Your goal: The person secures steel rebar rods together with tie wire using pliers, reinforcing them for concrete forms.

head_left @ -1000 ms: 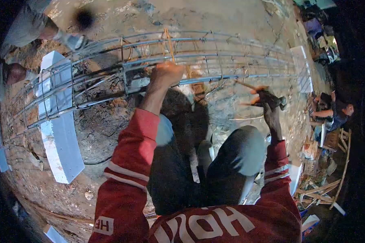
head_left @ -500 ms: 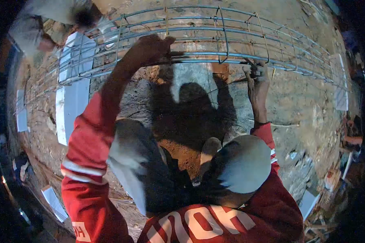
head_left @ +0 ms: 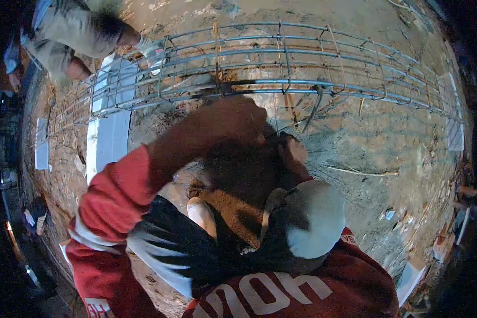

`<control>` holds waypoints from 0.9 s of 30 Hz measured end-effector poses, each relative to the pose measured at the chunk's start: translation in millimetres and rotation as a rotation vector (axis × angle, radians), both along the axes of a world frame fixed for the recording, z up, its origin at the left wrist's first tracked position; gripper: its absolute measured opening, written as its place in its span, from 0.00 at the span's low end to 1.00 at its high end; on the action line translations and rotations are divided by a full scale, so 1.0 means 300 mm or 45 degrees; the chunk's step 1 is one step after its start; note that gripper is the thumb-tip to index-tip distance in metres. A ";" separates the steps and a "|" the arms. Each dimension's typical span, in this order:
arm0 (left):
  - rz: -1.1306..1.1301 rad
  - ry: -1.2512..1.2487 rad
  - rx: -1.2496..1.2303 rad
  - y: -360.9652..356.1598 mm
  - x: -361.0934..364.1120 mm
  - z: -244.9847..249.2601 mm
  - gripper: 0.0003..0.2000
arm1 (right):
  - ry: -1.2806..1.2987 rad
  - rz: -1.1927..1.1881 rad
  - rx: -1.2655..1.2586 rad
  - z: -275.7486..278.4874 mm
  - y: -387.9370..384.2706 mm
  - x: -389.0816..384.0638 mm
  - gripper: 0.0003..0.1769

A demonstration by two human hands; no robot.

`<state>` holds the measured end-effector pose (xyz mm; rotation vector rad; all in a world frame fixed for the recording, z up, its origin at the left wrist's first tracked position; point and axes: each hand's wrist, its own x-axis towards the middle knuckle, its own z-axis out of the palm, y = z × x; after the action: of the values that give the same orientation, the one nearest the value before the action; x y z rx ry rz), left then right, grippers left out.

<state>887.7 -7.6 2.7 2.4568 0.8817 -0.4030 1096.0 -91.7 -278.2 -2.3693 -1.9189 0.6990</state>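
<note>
A long cage of steel bars (head_left: 307,51) with square wire stirrups crosses the upper part of the view. Just below its near bar is my left hand (head_left: 238,123), fingers curled, in shadow. My right hand (head_left: 294,151) is lower and to the right, close to my left hand, with its fingers bent around something dark that I cannot make out. Thin wires (head_left: 315,108) hang from the near bar, above my right hand. Whether my left hand holds a wire is hidden by the shadow.
White blocks lie under the cage at the left (head_left: 108,132) and right (head_left: 452,114). Another person's legs (head_left: 79,34) are at the upper left, beside the cage. My knees are bent over reddish soil (head_left: 233,212). A thin stick (head_left: 363,172) lies at the right.
Both hands have come off the cage bars and moved together, in front of my knees. My view has shifted slightly, and the other person's legs show more.
</note>
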 end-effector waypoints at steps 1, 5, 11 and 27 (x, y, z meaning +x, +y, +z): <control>-0.013 -0.008 0.007 -0.004 0.019 -0.036 0.15 | 0.020 0.006 -0.001 -0.009 -0.008 0.004 0.21; -0.206 -0.232 0.205 -0.018 0.069 -0.203 0.15 | 0.046 0.072 0.391 0.082 -0.047 0.000 0.18; -0.305 -0.934 0.444 0.003 0.111 -0.450 0.10 | 0.504 -0.119 0.302 0.381 -0.164 0.079 0.13; -0.192 -0.603 0.265 -0.053 0.060 -0.360 0.08 | 0.202 0.159 0.339 0.139 -0.150 -0.013 0.11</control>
<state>905.7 -23.5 -105.4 2.6482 0.5617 0.2311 1092.1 -136.6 -236.5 -1.9924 -1.9658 0.5749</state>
